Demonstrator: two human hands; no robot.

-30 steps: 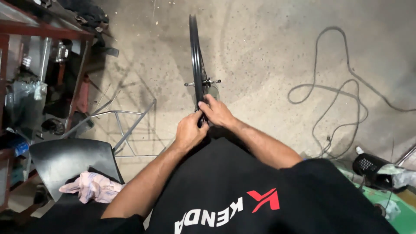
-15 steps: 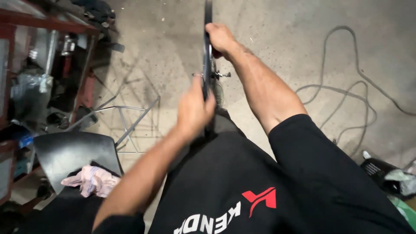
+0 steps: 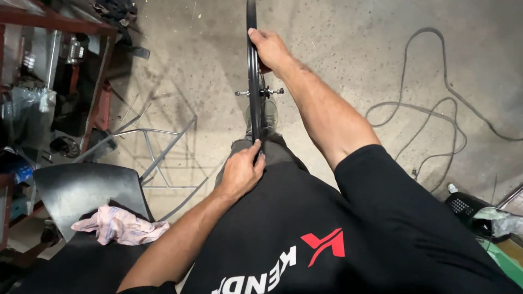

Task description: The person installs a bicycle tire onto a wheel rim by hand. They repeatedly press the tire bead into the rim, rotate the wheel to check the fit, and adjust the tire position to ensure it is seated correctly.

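Gripping the upright black wheel rim (image 3: 253, 71), far with my closed right hand (image 3: 271, 50) and near with my closed left hand (image 3: 240, 173), I'd keep it vertical.

Workshop floor and clutter around the person

A speckled grey concrete floor (image 3: 348, 49) fills most of the view. A thin dark cable (image 3: 430, 114) loops across it on the right, running off the right edge. At lower right sits a black perforated container (image 3: 463, 206) beside some crumpled greenish plastic (image 3: 504, 223). On the left, a black chair seat (image 3: 81, 188) carries a crumpled pink rag (image 3: 117, 227) at its near edge. Just beyond it a grey metal wire frame (image 3: 158, 147) lies on the floor. Along the left edge stands a red-painted metal rack (image 3: 101, 106) crowded with dark parts and clear plastic bags (image 3: 27, 109).
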